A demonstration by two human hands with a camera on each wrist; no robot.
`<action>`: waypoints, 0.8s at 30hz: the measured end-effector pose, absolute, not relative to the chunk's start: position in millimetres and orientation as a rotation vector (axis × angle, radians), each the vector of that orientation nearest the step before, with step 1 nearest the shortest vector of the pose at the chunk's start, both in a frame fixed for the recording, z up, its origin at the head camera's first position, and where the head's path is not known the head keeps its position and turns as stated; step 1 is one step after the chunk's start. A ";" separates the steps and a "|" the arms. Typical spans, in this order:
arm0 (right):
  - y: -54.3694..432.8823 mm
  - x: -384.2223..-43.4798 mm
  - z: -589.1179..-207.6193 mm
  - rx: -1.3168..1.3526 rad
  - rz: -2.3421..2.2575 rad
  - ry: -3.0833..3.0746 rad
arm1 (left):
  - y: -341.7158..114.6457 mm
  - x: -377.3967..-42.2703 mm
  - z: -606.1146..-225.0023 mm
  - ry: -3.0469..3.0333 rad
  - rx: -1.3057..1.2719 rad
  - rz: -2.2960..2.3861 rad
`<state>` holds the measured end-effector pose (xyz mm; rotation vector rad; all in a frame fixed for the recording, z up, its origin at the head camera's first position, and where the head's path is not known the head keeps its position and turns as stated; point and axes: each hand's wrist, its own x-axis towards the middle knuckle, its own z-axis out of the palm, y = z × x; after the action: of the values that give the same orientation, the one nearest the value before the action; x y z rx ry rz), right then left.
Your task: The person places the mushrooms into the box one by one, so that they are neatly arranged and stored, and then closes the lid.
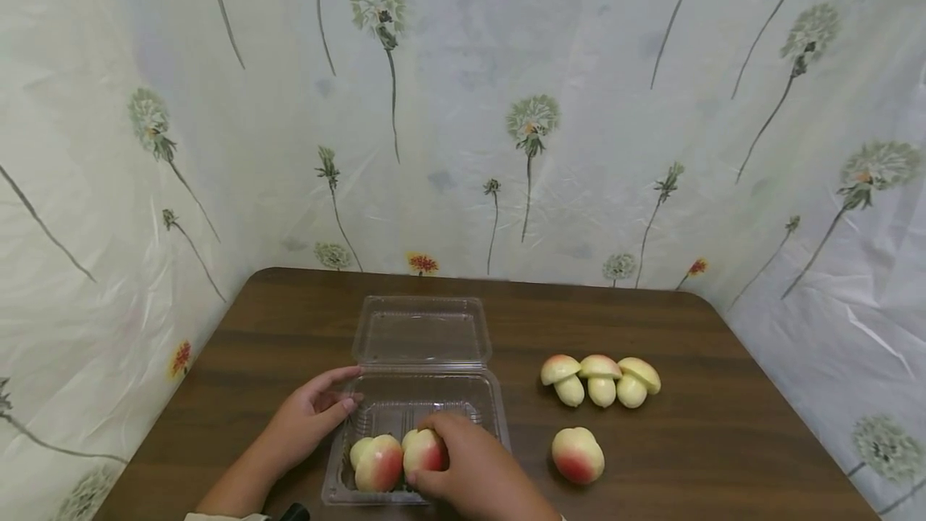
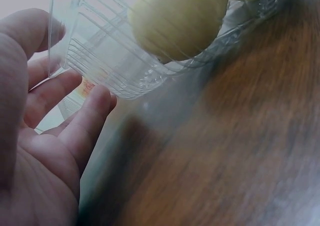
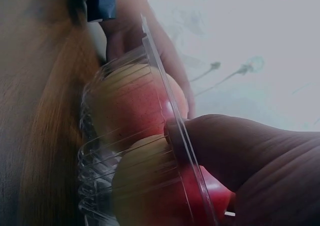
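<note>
A clear plastic clamshell container stands with its lid folded back. My left hand holds its left rim; in the left wrist view the thumb is at the rim and the fingers lie against the outer wall. Inside, at the near left, sits a cream-and-red toy mushroom. Beside it my right hand grips a second toy mushroom within the container. The right wrist view shows my right thumb over that mushroom, close against the first.
Three toy mushrooms lie in a row on the brown wooden table, right of the container. Another toy mushroom lies nearer, red cap showing. A flower-printed curtain rises behind the table and along both sides.
</note>
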<state>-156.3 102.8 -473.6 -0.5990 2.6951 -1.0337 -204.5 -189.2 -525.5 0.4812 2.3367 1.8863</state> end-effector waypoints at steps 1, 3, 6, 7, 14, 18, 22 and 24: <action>102.9 -156.6 -473.6 -0.603 -1.035 2.697 | -189.0 -204.8 -525.4 2.334 0.485 1.887; 103.1 -157.0 -473.2 -0.609 -1.031 2.699 | -188.6 -205.3 -525.2 2.329 0.490 1.887; 103.7 -158.0 -472.4 -0.605 -1.024 2.688 | -188.2 -205.7 -524.6 2.326 0.486 1.883; 103.8 -158.2 -472.2 -0.601 -1.022 2.684 | -188.2 -205.8 -524.3 2.328 0.486 1.880; 104.6 -158.5 -473.2 -0.600 -1.004 2.680 | -187.9 -204.8 -524.1 2.328 0.484 1.877; 105.9 -158.9 -473.2 -0.611 -1.018 2.658 | -188.0 -204.2 -525.2 2.337 0.470 1.872; 107.3 -158.5 -473.6 -0.629 -1.005 2.640 | -188.2 -204.3 -525.9 2.345 0.475 1.872; 108.0 -158.1 -474.0 -0.633 -0.994 2.632 | -188.2 -204.7 -525.7 2.342 0.487 1.876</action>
<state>-158.1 108.0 -474.0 -0.6329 2.6319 -0.9939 -204.7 -188.2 -525.7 0.4869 2.3421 1.8764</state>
